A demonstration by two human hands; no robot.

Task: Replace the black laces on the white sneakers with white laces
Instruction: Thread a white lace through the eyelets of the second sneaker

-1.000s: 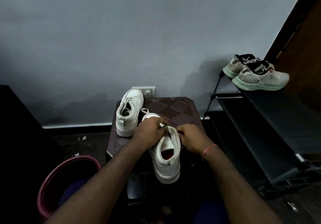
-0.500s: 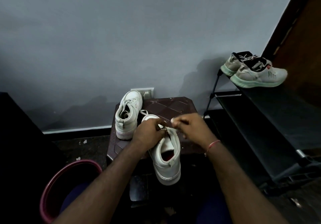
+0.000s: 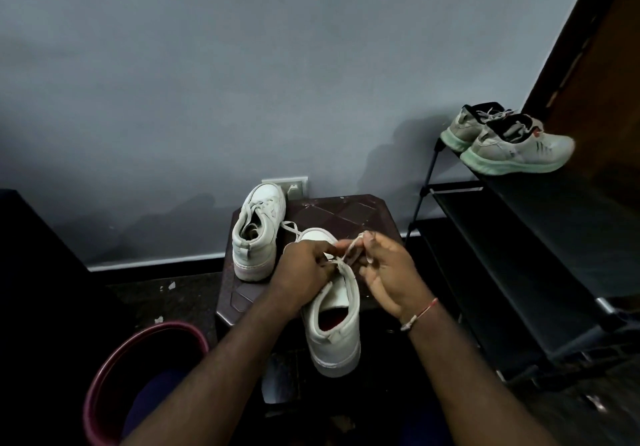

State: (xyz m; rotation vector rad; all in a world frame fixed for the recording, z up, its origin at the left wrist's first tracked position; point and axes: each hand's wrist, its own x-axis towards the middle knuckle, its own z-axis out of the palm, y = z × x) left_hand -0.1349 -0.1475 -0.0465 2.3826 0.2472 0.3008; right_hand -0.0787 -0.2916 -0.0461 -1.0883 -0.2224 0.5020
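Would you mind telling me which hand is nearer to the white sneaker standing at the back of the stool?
Left. The left hand lies just right of the back sneaker; the right hand is farther right, across the near sneaker, pinching a white lace.

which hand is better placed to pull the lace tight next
Probably the right hand: it pinches the white lace, raised clear of the sneaker. The left hand grips the sneaker's upper, steadying it.
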